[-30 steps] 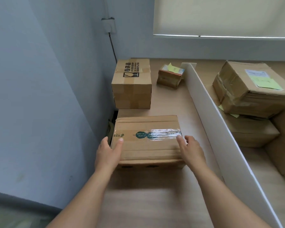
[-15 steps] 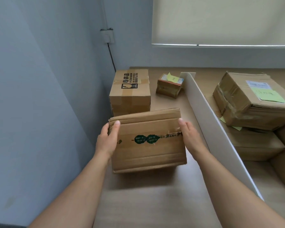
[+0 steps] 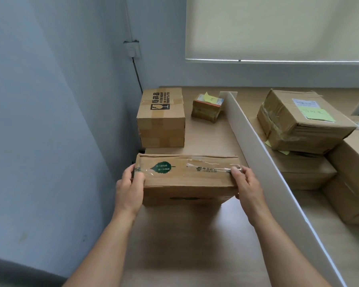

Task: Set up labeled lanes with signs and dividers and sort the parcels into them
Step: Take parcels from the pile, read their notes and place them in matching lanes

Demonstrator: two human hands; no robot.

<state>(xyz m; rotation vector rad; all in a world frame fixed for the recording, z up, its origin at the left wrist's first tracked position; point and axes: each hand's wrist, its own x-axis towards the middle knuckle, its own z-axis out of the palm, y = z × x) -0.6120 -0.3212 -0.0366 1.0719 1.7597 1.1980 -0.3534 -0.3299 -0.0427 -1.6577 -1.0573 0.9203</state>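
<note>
A brown parcel [image 3: 187, 175] with a green leaf mark and clear tape sits in the left lane, between the wall and the white divider [image 3: 263, 160]. My left hand [image 3: 130, 189] grips its left end and my right hand [image 3: 247, 187] grips its right end, fingers curled over the top. Behind it stands a taller box [image 3: 161, 119] with black print, and a small packet [image 3: 206, 107] with a yellow note lies further right.
The wooden table [image 3: 184, 245] runs along a blue wall [image 3: 50, 121]. Right of the divider, several stacked parcels [image 3: 303, 123] fill the other lane, the top one with a green note. A cable [image 3: 137, 73] drops from a wall socket.
The parcel was flat on the table, then lifted and tilted up. Now it is turned over onto another face, both hands still at its ends.
</note>
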